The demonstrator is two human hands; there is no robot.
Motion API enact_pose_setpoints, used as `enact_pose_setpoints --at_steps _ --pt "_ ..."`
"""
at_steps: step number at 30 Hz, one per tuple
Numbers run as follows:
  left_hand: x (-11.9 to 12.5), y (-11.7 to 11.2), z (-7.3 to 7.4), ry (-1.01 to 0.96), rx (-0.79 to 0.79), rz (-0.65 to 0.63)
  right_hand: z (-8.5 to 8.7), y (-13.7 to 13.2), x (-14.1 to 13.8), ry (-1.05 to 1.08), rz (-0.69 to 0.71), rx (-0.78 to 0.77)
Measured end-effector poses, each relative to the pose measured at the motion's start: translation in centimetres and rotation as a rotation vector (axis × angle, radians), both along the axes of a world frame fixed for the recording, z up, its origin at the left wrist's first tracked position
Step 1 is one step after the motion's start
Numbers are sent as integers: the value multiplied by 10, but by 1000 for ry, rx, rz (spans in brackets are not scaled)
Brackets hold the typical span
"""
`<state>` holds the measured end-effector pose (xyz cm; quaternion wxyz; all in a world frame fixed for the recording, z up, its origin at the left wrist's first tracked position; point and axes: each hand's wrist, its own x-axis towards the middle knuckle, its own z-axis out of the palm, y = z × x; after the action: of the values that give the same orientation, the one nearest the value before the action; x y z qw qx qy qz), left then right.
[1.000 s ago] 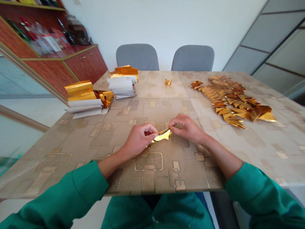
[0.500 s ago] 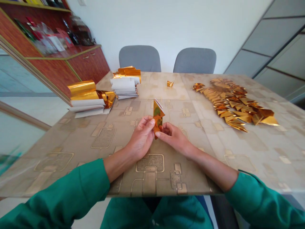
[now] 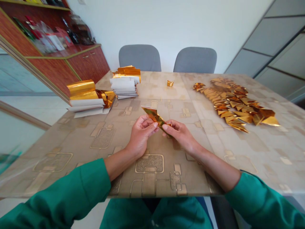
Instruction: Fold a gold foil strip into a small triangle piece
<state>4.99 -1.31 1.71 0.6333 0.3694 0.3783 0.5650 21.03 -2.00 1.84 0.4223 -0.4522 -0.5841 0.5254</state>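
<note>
A folded piece of gold foil paper (image 3: 152, 114) is held above the table by both hands, slanting from upper left to lower right. My left hand (image 3: 142, 132) pinches it near its middle, thumb on top. My right hand (image 3: 179, 132) grips its lower right end between thumb and fingers. A white edge shows at the upper left tip. The fingertips underneath are partly hidden.
Stacks of gold and white paper sheets (image 3: 87, 103) (image 3: 125, 87) lie at the left. A small folded gold piece (image 3: 170, 83) sits at the far middle. Rows of folded gold pieces (image 3: 234, 103) spread over the right. Two grey chairs (image 3: 140, 58) (image 3: 194, 59) stand behind the patterned table (image 3: 102, 171).
The folded gold paper has turned from nearly upright to slanting, its top tipping to the left. My right hand has shifted slightly and now grips the lower right end.
</note>
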Motion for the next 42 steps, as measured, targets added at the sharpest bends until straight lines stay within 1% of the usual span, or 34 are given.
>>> enact_pose_setpoints --at_steps 4,9,12,14,16,17,18,20,23,26,28,30,36,39,42 --pt "-1 -1 -1 -32 -52 0 -4 -1 -1 -42 -44 13" --pt "-8 6 0 -67 -103 75 -3 -2 2 -26 22 -15" --pt "-14 14 3 -65 -134 115 -3 -3 6 -6 49 -23" --pt "-20 19 6 -74 -147 154 -5 -1 11 -3 40 -31" --pt "-25 23 9 -100 -161 221 -7 2 17 -18 2 5" --pt "-27 24 9 -107 -184 228 -9 4 20 -37 -20 59" --pt "-27 23 9 -106 -219 196 -10 6 23 -65 -31 136" --pt "-25 19 8 -100 -284 75 -10 10 28 -151 -5 318" --pt "-18 6 7 -96 -356 -91 -5 10 28 -279 138 544" --pt "-12 -6 5 -80 -421 -187 2 7 25 -328 268 660" --pt "-10 -10 5 -75 -413 -226 5 6 24 -333 294 707" --pt "-10 -13 4 -65 -388 -242 4 6 24 -334 291 737" --pt "-11 -15 5 -17 -340 -170 2 7 28 -266 261 763" --pt "-11 -16 6 -17 -317 -165 5 7 30 -330 292 781" --pt "-12 -16 6 -11 -296 -197 7 7 31 -371 337 778"
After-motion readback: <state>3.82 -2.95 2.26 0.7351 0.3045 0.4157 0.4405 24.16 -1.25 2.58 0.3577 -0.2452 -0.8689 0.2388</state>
